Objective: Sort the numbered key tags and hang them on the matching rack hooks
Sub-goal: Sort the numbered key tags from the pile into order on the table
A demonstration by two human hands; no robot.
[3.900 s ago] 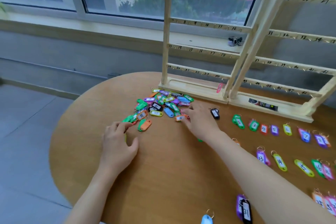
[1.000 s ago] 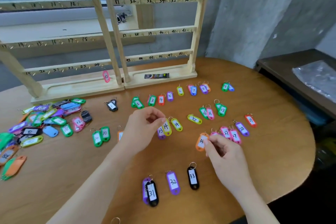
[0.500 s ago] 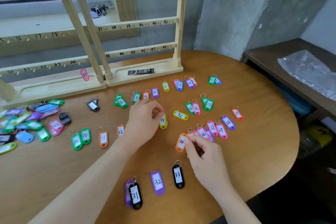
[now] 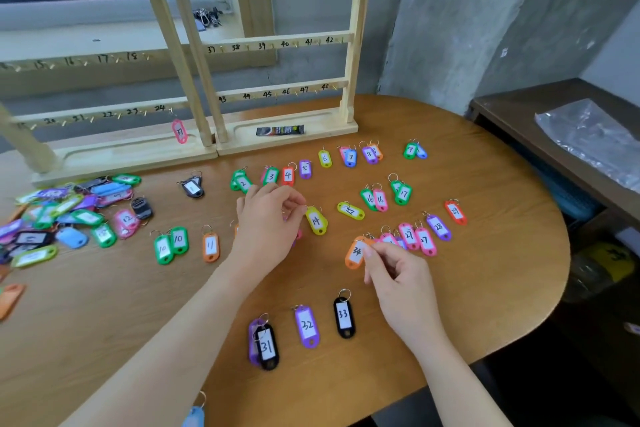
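Observation:
My right hand (image 4: 394, 274) pinches an orange tag numbered 34 (image 4: 355, 253) just above the round wooden table (image 4: 485, 288). My left hand (image 4: 266, 218) hovers with curled fingers over the middle row, beside the yellow tag 14 (image 4: 316, 220); whether it holds a tag is hidden. Sorted tags lie in rows: 2 to 9 at the back, 10 (image 4: 178, 239), 11 (image 4: 210, 246), then 15 to 29. Tags 31 (image 4: 266, 345), 32 (image 4: 306, 324) and 33 (image 4: 344, 315) lie nearest me. The numbered wooden rack (image 4: 277, 45) stands behind, with one pink tag (image 4: 179, 131) hanging from it.
An unsorted pile of coloured tags (image 4: 69, 218) covers the table's left side. A black tag (image 4: 192, 188) lies alone near the rack base. A dark side table with a plastic bag (image 4: 588, 139) stands to the right. A blue tag (image 4: 194, 414) lies at the near edge.
Earlier both hands were at the unsorted pile; since then the view swung right to the sorted rows. In the last second my right hand kept tag 34 pinched, drifting little.

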